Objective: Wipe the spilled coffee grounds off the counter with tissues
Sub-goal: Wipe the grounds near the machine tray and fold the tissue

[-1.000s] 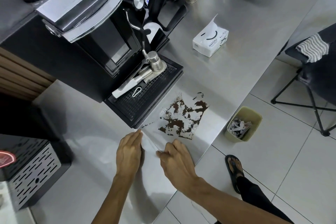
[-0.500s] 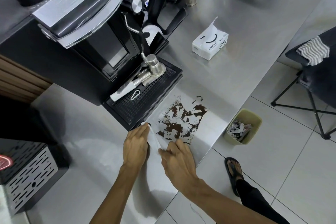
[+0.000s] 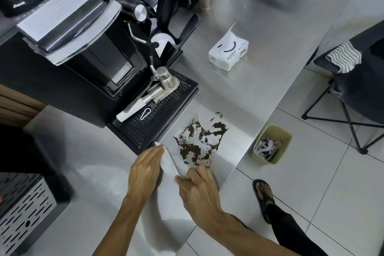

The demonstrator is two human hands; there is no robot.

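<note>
My left hand [image 3: 145,170] lies flat at lower centre, fingers straight, pressing the white tissue [image 3: 169,162] onto the steel counter [image 3: 239,93]. My right hand [image 3: 197,187] meets the tissue's near end with its thumb; I cannot tell whether it pinches it. The coffee grounds [image 3: 197,141] lie just beyond, mid-frame, beside the black drip tray [image 3: 155,114].

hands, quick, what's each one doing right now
Left hand: open, straight fingers pressing the tissue.
Right hand: on the tissue; grip cannot be told.
</note>
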